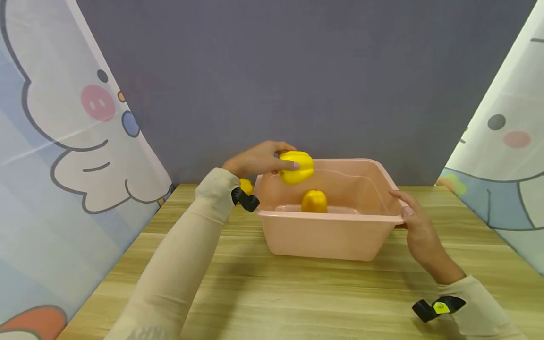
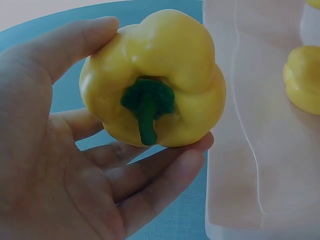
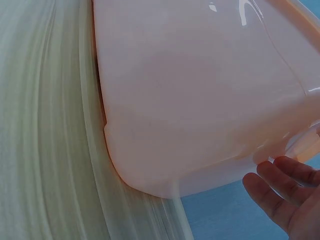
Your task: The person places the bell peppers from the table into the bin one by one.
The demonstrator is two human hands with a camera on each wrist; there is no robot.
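My left hand grips a yellow bell pepper above the left side of a pink plastic basin. In the left wrist view, the green stem of this bell pepper faces the camera, with the thumb on one side and fingers curled under the other. Inside the basin lies a second yellow bell pepper. My right hand holds the basin's right rim, its thumb over the edge. From the right wrist, fingertips show under the rim by the outer wall.
Another yellow pepper rests on the wooden table left of the basin, partly hidden behind the left wrist. A dark grey panel rises behind the basin. Cartoon-printed sheets stand at both sides.
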